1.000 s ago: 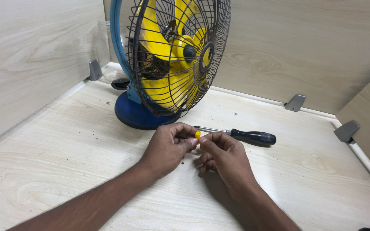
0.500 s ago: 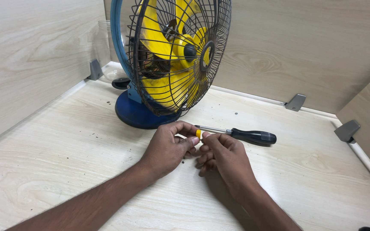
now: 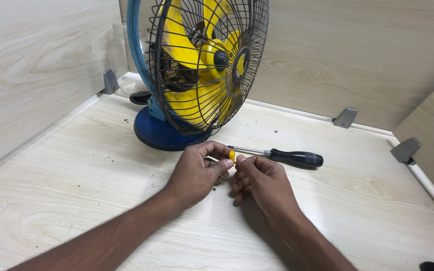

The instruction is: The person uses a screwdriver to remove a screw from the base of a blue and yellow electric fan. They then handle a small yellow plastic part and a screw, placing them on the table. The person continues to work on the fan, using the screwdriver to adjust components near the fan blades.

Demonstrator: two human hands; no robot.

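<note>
A table fan with yellow blades, a dark wire grille (image 3: 204, 65) and a round blue base (image 3: 154, 134) stands at the back of the light wooden table. Just in front of the base, my left hand (image 3: 197, 173) and my right hand (image 3: 262, 183) meet, both pinching a small yellow piece (image 3: 232, 156) between their fingertips. A screwdriver with a black handle (image 3: 295, 158) lies on the table right behind my right hand, its metal shaft pointing left toward the yellow piece.
Wooden partition walls close in the table on the left, back and right, held by grey metal brackets (image 3: 346, 117). A clear jar (image 3: 119, 55) and a black round object (image 3: 139, 97) sit behind the fan.
My two hands have stayed together in front of the fan, with only slight finger movement around the yellow piece. The fan and screwdriver have not moved.
</note>
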